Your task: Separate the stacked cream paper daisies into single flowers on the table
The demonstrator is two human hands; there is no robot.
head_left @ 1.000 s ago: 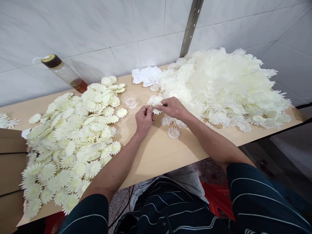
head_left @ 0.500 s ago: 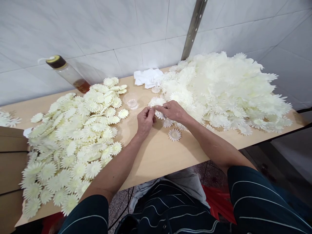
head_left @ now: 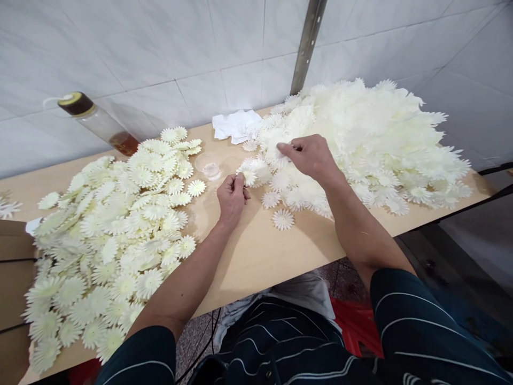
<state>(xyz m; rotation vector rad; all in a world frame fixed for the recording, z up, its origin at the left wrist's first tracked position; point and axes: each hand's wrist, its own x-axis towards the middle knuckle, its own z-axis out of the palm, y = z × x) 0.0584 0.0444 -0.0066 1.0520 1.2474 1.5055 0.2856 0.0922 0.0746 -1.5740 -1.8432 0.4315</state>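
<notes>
My left hand pinches a cream-white artificial flower by its edge, between thumb and forefinger, just above the table. Over the near side of the large heap of white flower pieces, my right hand has its fingers closed together. White petals show right at its thumb tip, but I cannot tell whether they are in its grip or part of the heap behind. One loose flower piece lies flat on the table below the two hands.
A second heap of cream flowers covers the table's left side. A bottle of brown liquid stands behind it. Crumpled white tissue and a small clear dish lie farther back. A cardboard box is at the left edge.
My right hand has left my left hand and moved up and right to the large heap. The left hand still holds the flower in nearly the same place. The view has shifted slightly.
</notes>
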